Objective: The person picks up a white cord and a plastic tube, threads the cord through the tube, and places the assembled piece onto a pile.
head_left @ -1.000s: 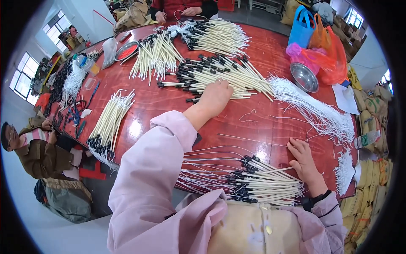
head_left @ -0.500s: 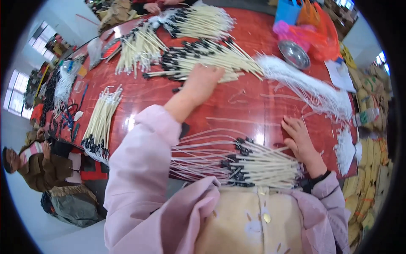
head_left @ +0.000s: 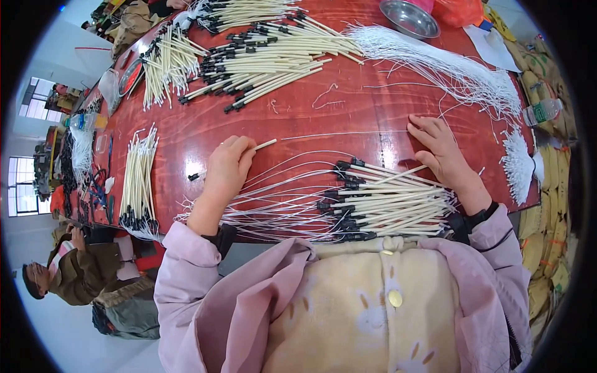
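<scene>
My left hand (head_left: 227,166) is closed around a cream stick (head_left: 266,144), whose pale tip pokes out past the fingers. A black end piece (head_left: 194,177) shows on the other side of that hand. To the right, the fingers of my right hand (head_left: 440,149) pinch the end of a thin white cord (head_left: 348,133), which stretches left across the table toward the stick's tip, with a small gap between. Just below my hands lies a bundle of black-ended cream sticks (head_left: 398,202), with long white cords (head_left: 273,214) trailing left from it.
Further piles of black-ended sticks (head_left: 261,62) cover the far part of the red table (head_left: 348,115). A thick bunch of white cords (head_left: 435,62) lies far right, near a metal bowl (head_left: 409,18). Another stick bundle (head_left: 140,177) is at left. A person (head_left: 74,264) sits beyond the table's left edge.
My left hand has come back from the far pile toward me, now with a cream stick in it. My right hand stays near the cord's end. The view has shifted.
</scene>
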